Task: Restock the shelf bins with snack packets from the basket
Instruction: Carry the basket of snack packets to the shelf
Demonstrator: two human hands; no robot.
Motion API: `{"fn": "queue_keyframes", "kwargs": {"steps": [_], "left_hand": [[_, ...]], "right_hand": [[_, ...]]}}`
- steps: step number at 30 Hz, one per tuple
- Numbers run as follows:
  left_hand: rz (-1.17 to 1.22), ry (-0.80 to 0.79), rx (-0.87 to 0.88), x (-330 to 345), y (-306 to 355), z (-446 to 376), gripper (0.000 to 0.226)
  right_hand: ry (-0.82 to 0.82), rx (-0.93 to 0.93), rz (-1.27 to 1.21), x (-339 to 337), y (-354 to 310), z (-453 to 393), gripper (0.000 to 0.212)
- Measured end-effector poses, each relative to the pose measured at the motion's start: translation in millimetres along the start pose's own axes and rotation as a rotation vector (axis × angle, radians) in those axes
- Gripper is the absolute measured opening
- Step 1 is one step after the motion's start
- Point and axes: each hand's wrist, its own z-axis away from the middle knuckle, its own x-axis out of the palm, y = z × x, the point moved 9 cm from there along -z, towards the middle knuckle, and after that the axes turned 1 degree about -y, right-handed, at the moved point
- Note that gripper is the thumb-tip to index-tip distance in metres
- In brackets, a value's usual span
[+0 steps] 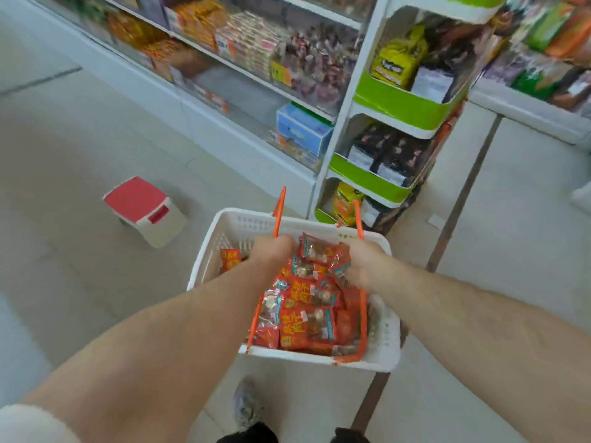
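A white plastic basket (224, 238) with orange handles hangs in front of me above the floor, full of red snack packets (307, 321). My left hand (273, 251) grips the left orange handle. My right hand (363, 262) grips the right orange handle, and its fingers are partly hidden among the packets. The clear shelf bins (256, 49) with packets run along the upper left. A rack of green and white bins (403, 100) with dark and yellow bags stands just beyond the basket.
A red and white step stool (145, 211) sits on the tiled floor at the left. A blue box (302, 129) rests on the lowest shelf. More packed shelves (550, 49) fill the upper right. My shoe (248, 407) shows below the basket.
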Motion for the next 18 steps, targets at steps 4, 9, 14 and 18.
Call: {"fn": "queue_keyframes", "kwargs": {"steps": [4,9,14,18], "left_hand": [[-0.066,0.045,0.004,-77,48,-57,0.018],[-0.077,0.149,0.041,-171,118,-128,0.018],[-0.025,0.178,0.031,-229,173,-225,0.022],[0.024,0.187,-0.008,-261,213,-304,0.014]], "right_hand": [[-0.030,-0.006,-0.035,95,-59,-3,0.024],[0.012,-0.037,-0.111,193,-137,-26,0.015],[-0.050,-0.001,-0.103,298,-209,-92,0.037],[-0.075,0.024,-0.042,370,-254,-158,0.042]]}}
